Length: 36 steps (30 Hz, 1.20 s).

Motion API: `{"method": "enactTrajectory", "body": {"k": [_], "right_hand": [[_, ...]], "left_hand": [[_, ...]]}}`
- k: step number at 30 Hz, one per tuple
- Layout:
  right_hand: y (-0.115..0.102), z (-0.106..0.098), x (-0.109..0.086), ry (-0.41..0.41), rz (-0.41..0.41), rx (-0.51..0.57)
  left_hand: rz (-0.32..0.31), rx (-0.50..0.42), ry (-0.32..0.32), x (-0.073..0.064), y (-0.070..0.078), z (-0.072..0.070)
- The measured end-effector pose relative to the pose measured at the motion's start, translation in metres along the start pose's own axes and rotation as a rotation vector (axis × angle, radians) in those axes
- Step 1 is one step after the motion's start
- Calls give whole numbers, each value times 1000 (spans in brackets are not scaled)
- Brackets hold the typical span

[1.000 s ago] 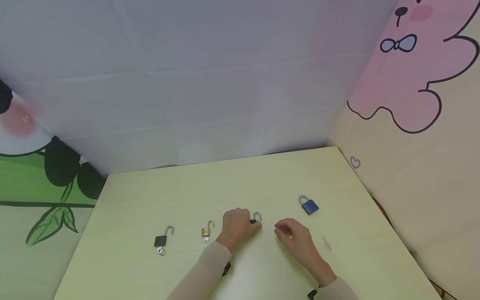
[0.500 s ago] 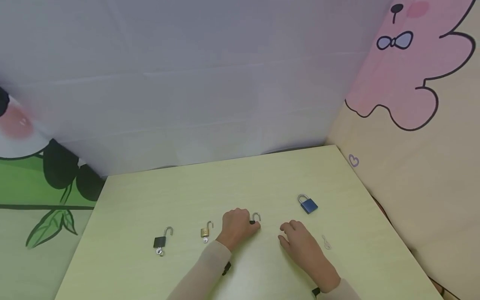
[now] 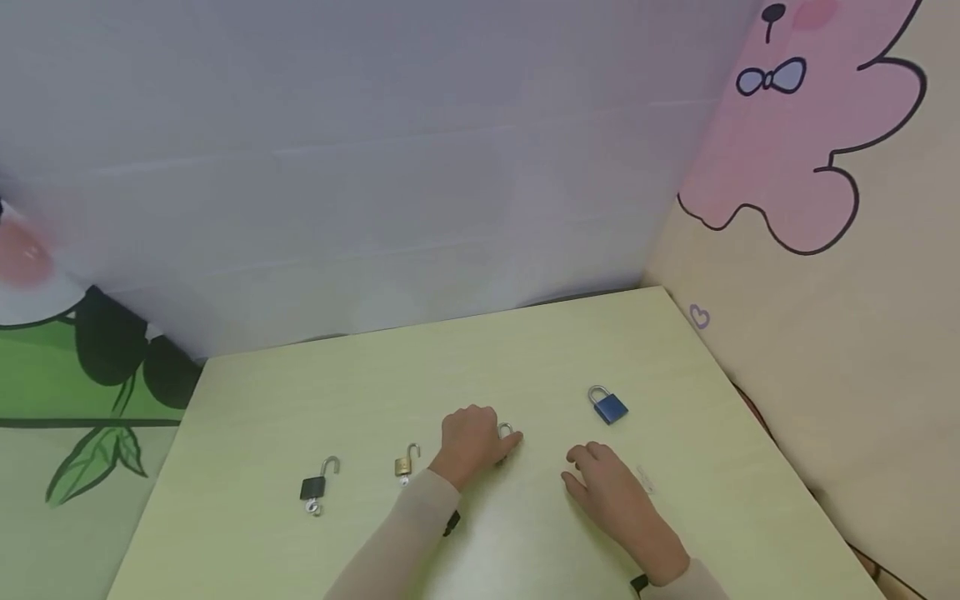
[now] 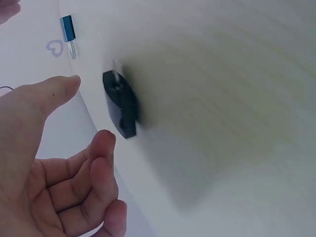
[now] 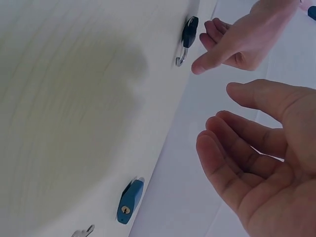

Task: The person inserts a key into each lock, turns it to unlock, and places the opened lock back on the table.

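Note:
My left hand [image 3: 472,442] hovers over a black padlock [image 4: 120,106], thumb stretched out and fingers loosely bent. In the left wrist view a gap shows between the fingertips and this padlock, which lies on the table with its shackle [image 3: 506,430] up. To the right, my right hand [image 3: 611,492] hangs above the table with relaxed fingers and holds nothing. Beyond it lies a blue padlock [image 3: 611,408] with its shackle closed; its brass keyhole [image 5: 126,210] shows in the right wrist view. Close beside the right hand is a small key [image 3: 645,479].
On the table [image 3: 360,383], left of the hands, lie a small brass padlock [image 3: 403,467] and a larger dark padlock [image 3: 312,488]. Both have raised shackles and keys in their bottoms. A grey cloth wall [image 3: 390,183] borders the back edge, a beige one [image 3: 847,375] the right.
My left hand has let go of the black padlock and its thumb has straightened. My right hand has loosened its fingers and drawn slightly to the right. The head view has shifted a little.

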State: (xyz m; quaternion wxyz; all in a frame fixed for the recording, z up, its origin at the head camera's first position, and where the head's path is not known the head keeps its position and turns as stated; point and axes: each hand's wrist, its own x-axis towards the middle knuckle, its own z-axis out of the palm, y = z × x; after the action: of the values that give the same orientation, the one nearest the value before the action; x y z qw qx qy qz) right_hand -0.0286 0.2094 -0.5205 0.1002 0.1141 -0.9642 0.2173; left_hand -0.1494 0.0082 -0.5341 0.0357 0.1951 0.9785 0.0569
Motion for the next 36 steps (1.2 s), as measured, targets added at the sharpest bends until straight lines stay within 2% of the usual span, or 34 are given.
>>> {"method": "enactTrajectory", "body": {"k": [5,10,16,20,28,36], "right_hand": [[7,-4,-6,-6,23,-21],[13,-10,-11,-22,56,-27],[21,-16,-17,-84,144,-26],[25,-19,-23,-103,181,-15],[36,-20,-29,-123,204,-22],[46,-21,-36,-79,178,-6]], "left_hand": [[39,-13,-37,13,18,-2],[70,-17,-31,27,39,1],[97,-60,-70,48,72,5],[126,-83,-74,59,94,10],[130,-80,-93,75,124,13],[92,-76,-121,100,142,25]]}}
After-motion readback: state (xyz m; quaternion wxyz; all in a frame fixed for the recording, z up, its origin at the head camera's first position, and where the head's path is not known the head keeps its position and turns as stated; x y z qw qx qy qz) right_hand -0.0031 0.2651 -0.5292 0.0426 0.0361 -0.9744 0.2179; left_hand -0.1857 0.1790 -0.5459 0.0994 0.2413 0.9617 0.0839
